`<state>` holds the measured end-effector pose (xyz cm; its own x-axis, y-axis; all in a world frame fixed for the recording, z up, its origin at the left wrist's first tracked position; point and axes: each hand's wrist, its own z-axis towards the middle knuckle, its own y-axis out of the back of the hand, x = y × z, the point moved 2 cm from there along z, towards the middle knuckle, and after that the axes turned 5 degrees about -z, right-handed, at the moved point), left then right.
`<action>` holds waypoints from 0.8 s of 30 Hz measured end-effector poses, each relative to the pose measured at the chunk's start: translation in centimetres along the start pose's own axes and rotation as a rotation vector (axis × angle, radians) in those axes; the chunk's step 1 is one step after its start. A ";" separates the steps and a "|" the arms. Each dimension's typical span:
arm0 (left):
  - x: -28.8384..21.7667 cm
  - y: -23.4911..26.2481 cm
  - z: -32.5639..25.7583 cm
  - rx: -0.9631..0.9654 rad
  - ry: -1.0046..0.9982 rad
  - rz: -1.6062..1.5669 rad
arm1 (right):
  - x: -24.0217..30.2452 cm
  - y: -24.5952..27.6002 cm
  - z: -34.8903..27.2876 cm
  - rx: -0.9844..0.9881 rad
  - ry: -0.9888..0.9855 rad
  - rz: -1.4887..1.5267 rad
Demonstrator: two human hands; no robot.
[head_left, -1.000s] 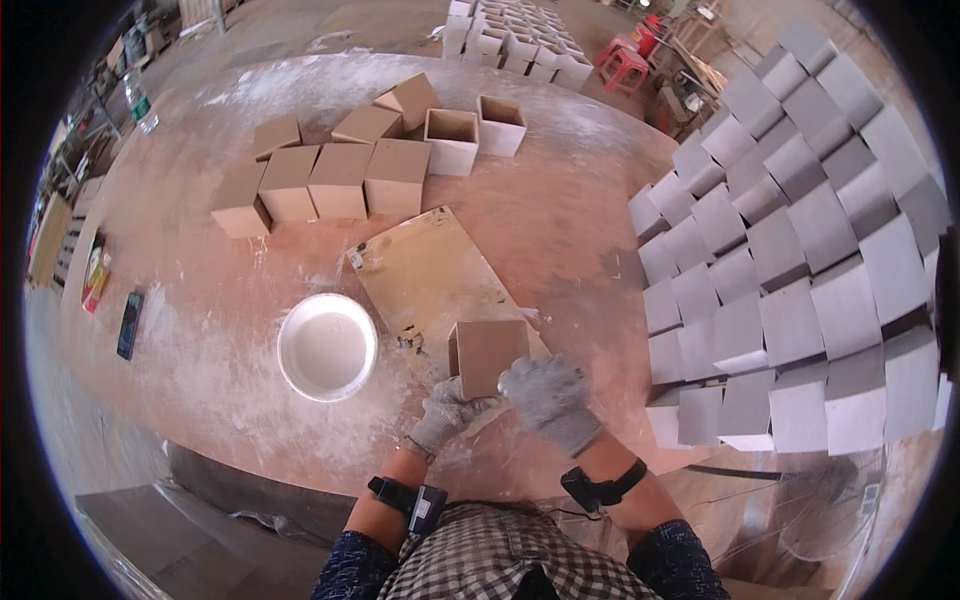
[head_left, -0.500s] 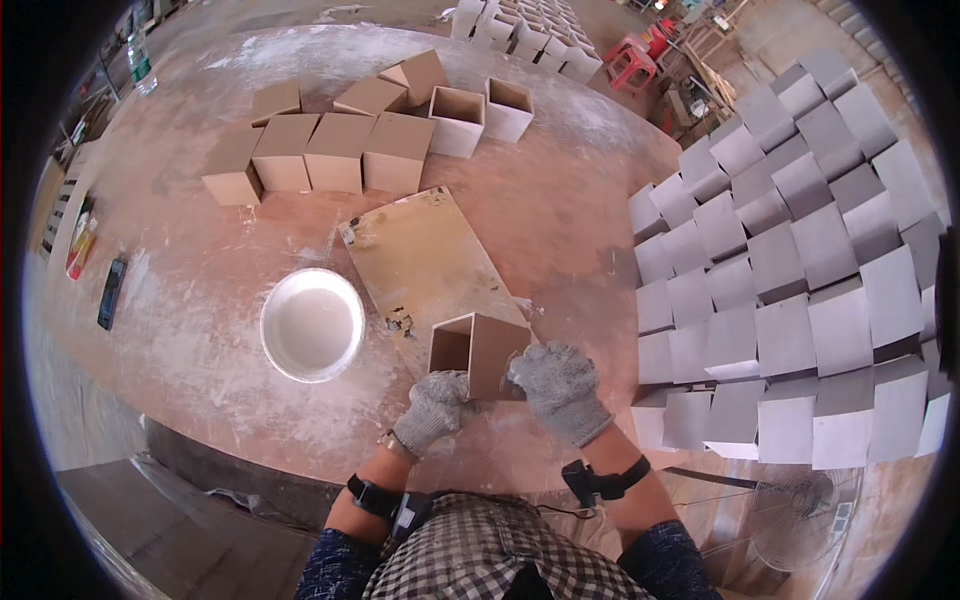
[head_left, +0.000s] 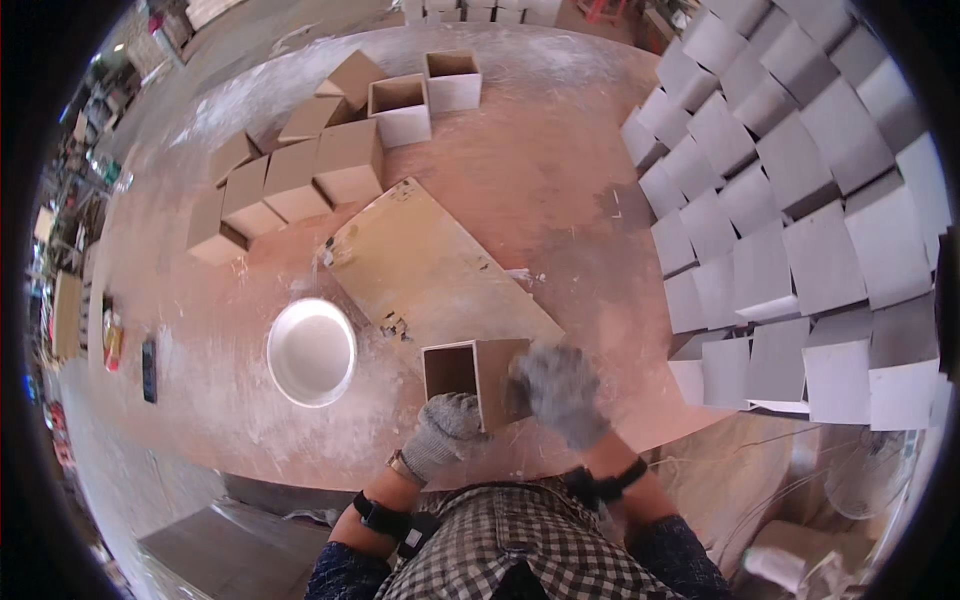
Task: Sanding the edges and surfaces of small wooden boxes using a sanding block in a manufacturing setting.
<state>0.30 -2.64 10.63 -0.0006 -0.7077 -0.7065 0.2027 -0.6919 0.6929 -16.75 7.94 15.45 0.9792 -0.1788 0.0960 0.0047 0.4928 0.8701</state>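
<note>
Grey-gloved left hand (head_left: 445, 432) and seemingly grey, blurred right hand (head_left: 560, 392) grip a brown box (head_left: 478, 378); shirt (head_left: 520, 545) checked.

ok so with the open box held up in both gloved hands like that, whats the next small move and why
Probably lower the brown box onto the board just ahead. Both hands grip it off the surface, the left hand at its lower edge and the right hand on its side, and the white bowl sits close beside the board.

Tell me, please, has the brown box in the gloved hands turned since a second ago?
Yes. The brown box has turned: its open side now faces the white bowl; earlier a closed face showed.
</note>
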 end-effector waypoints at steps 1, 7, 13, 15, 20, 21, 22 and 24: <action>-0.5 0.1 1.0 0.032 -0.023 0.002 | -2.3 -1.0 1.0 0.097 -0.072 0.068; -1.0 1.1 1.2 0.098 0.058 0.014 | 1.5 1.0 -5.0 0.143 -0.078 0.173; -1.6 1.4 2.8 0.110 0.025 -0.044 | -2.7 -0.9 -2.2 0.162 -0.124 0.083; -1.0 0.7 2.7 0.091 -0.027 -0.067 | -4.6 -2.8 -1.9 0.123 -0.221 0.331; -1.9 1.7 3.1 0.138 0.013 -0.016 | 2.3 0.9 -5.9 0.065 0.013 -0.051; -2.1 1.8 3.4 0.110 -0.013 -0.068 | 2.4 2.1 -5.2 0.179 -0.034 0.177; -2.0 1.6 3.4 0.118 -0.018 -0.070 | 1.2 1.3 -4.2 0.179 -0.044 0.175; -1.1 1.4 3.0 0.193 -0.031 -0.061 | -2.3 -0.9 -1.4 0.006 -0.136 0.170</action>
<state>-2.39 -3.29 12.82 -0.0383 -0.6654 -0.7455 0.0095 -0.7462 0.6656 -18.68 9.10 13.78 0.9293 -0.2070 0.3058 -0.1601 0.5204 0.8388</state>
